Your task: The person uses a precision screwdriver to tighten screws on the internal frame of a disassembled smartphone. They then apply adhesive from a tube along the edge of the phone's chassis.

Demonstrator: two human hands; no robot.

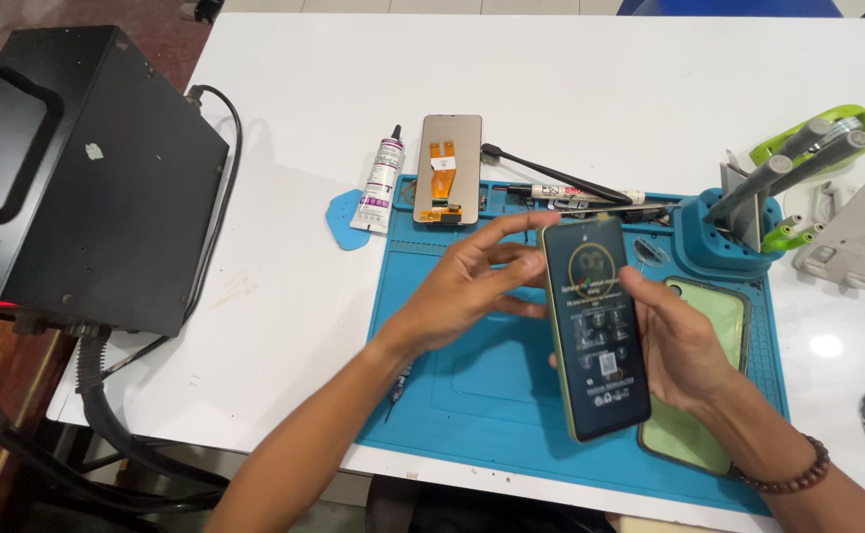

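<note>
Two bare hands met over a blue silicone work mat (472,395) that lay on a white tabletop (600,79). At the far left stood a black metal box with a handle (87,178), its thick black cables (107,415) drooping off the tabletop's edge. Just off the mat's upper left corner lay a white glue tube with a black nozzle (381,183) across a small blue pick (341,219), and beside it a detached phone screen panel lay face down with its orange flex cable showing (447,168). The left hand (467,286) was unclenched, gripping nothing, its fingers spread and their tips touching the left edge of a dark smartphone with a lit screen (597,326). The right hand (684,350) grasped that phone from its right side, thumb on the glass, holding it tilted above the mat. Beneath it a pale green phone back cover (718,316) rested on the mat. Behind, a black-handled brush (551,173) lay near a blue tool holder with grey-handled tools (738,222), and a grey metal stand (857,227) sat far right. The grip looked one-sided, so in my judgement the phone could slip and strike the cover or mat if the left fingertips pushed sideways; the loose screen panel, lying near the left hand, could be knocked by a careless sweep.
</note>
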